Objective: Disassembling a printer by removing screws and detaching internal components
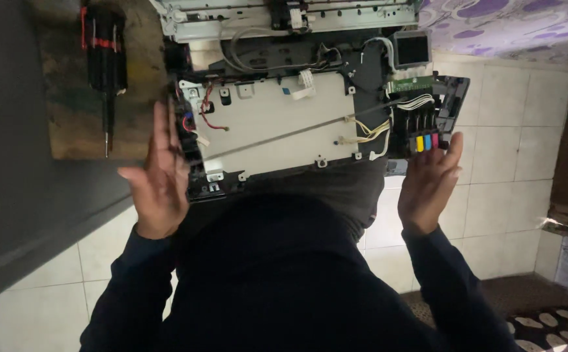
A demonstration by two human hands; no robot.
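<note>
Opened printer chassis (277, 120), covers off, rests on the person's lap above the tiled floor (492, 130); white metal base plate, loose wires and a row of coloured ink cartridges (425, 142) lie exposed, so it looks bulky, rigid at the frame but fragile inside. Left hand (160, 176) lies flat and spread against the left black edge; right hand (430, 186) is open, fingers by the cartridge corner. Safest hold is likely the two outer frame edges. A black screwdriver (106, 58) lies on a wooden board (62, 117) beyond.

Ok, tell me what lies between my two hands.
Head view: between left hand and right hand lies the opened printer, its pale metal plate, thin rod and wiring exposed.
</note>
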